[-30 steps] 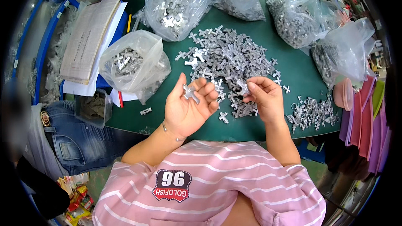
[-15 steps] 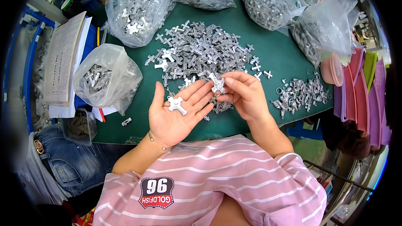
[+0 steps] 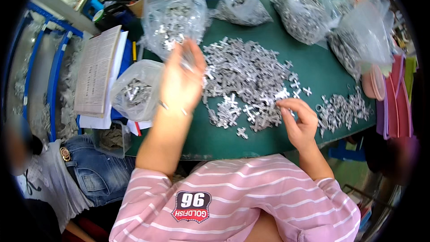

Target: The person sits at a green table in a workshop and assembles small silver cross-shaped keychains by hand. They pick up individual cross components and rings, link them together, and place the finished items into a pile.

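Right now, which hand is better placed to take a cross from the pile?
Right hand, I'd say: it's at the near right edge of the pile, while the left hand is farther out, by a bag.

There are two hands, one left hand [image 3: 182, 78] and one right hand [image 3: 301, 123], and one bracelet [image 3: 164, 105]. On one green surface [image 3: 195, 139] stand at least five clear plastic bags [image 3: 368, 38]; others may be hidden behind them. Two heaps lie there: one large heap of grey crosses [image 3: 246, 69], one smaller heap of mixed metal pieces [image 3: 342, 111], both too dense to count. One stray cross [image 3: 242, 132] lies apart in front. There are also one yellow stick [image 3: 134, 51], one red stick [image 3: 138, 128] and one clear tub [image 3: 121, 152].
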Motion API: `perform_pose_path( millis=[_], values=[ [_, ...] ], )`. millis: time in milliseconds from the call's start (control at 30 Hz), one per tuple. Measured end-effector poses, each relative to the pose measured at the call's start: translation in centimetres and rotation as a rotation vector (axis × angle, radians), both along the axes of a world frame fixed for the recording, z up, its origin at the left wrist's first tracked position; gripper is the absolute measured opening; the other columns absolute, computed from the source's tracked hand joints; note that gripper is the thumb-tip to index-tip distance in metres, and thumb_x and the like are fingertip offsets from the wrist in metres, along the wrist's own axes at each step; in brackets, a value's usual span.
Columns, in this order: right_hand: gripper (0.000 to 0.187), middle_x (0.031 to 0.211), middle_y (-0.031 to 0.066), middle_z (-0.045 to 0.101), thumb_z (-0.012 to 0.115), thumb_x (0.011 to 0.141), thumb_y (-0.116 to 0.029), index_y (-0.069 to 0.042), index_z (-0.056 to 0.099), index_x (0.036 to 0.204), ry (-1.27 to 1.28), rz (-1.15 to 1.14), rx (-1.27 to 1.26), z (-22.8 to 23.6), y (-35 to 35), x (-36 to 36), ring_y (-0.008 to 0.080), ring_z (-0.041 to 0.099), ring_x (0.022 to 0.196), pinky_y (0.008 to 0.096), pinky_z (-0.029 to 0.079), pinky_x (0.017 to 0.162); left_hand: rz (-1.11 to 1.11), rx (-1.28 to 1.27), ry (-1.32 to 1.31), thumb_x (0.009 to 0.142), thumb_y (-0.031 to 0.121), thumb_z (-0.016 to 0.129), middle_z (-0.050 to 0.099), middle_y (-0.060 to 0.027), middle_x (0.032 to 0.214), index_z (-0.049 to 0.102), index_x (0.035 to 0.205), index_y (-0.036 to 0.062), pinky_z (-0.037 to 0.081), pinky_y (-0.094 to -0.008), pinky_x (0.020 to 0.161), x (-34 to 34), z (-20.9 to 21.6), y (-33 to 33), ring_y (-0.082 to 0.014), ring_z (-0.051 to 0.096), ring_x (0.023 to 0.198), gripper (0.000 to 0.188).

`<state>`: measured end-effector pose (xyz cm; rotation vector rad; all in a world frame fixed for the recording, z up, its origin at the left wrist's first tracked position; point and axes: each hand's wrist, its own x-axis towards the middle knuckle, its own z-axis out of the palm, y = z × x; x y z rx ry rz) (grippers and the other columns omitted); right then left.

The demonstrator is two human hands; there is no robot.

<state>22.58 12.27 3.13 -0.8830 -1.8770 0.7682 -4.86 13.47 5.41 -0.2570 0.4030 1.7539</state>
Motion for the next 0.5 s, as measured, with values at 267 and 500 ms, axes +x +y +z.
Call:
perform_pose_path(
  millis=[267,500],
  values=[
    [0.009,0.081,0.0124,0.060,0.057,0.075,0.004,0.001,0.060,0.084,-0.185,-0.178,-0.039,-1.7,1.9,3.6,0.0260,0.059,0.073,0.0310,0.047,0.064,0.120,0.042,0.080,0.089,0.008,0.041,0.031,-0.0264,0.133,0.029,0.127,-0.0092,0.038,-0.0451,0.099,-3.8,-0.3,2.8,-0.0369,0.035,0.123,0.043],
    [0.018,0.084,0.0136,0.058,0.060,0.077,-0.017,0.000,0.063,0.078,-0.535,-0.225,-0.010,-4.3,3.5,1.2,0.0306,0.054,0.084,0.0393,0.044,0.075,-0.247,-0.080,1.083,0.083,0.005,0.055,0.061,-0.0065,0.084,0.054,0.100,0.0004,0.044,-0.0188,0.053,6.2,-2.7,-3.0,-0.0103,0.058,0.067,0.018]
  ],
)
